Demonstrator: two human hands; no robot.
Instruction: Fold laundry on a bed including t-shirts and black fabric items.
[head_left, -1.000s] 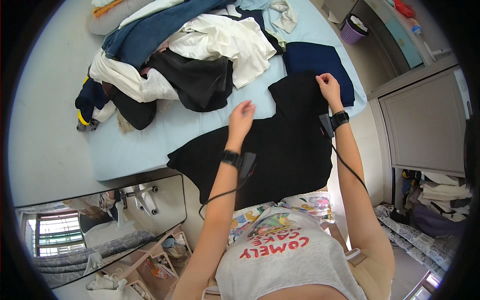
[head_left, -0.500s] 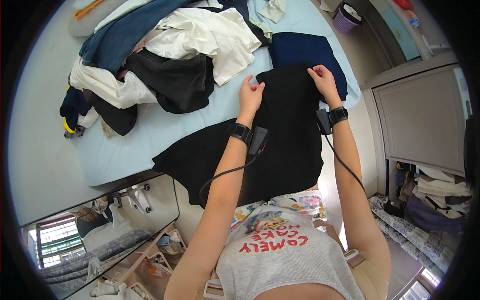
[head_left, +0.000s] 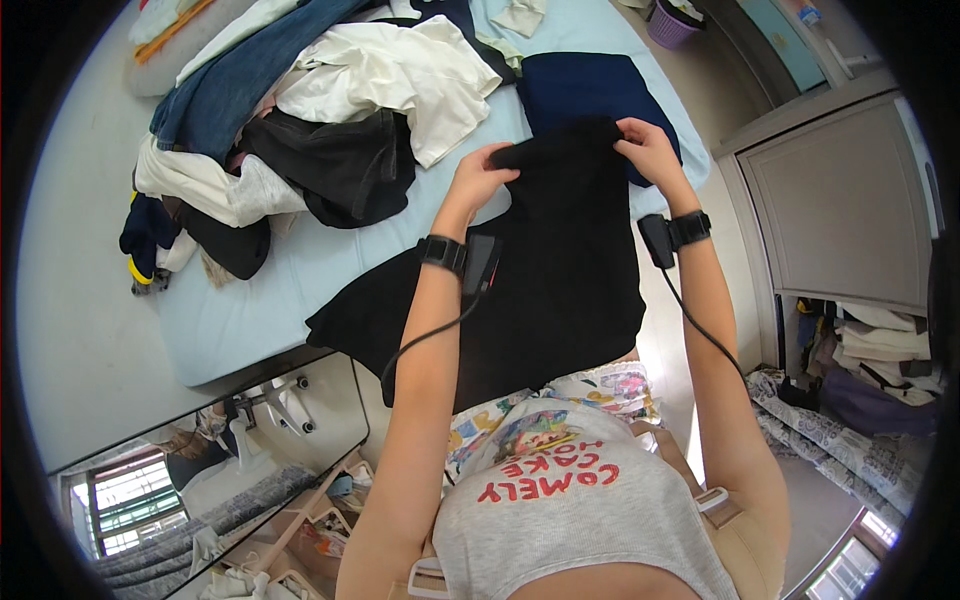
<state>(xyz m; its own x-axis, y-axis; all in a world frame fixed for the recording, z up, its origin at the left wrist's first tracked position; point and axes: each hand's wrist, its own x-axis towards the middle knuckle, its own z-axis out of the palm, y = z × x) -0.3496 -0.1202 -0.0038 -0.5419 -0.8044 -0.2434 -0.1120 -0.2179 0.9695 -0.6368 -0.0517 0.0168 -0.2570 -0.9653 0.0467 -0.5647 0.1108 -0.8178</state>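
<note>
The 2 hands pinch the top edge of a black garment (head_left: 560, 270), the left hand (head_left: 478, 178) at its left corner and the right hand (head_left: 648, 150) at its right corner. The garment hangs below the grip over the light blue bed (head_left: 250, 300), long axis running toward the person.

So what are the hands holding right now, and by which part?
Both hands grip the black garment by its upper edge: the left hand at the left corner, the right hand at the right corner. The rest hangs down over the bed.
</note>
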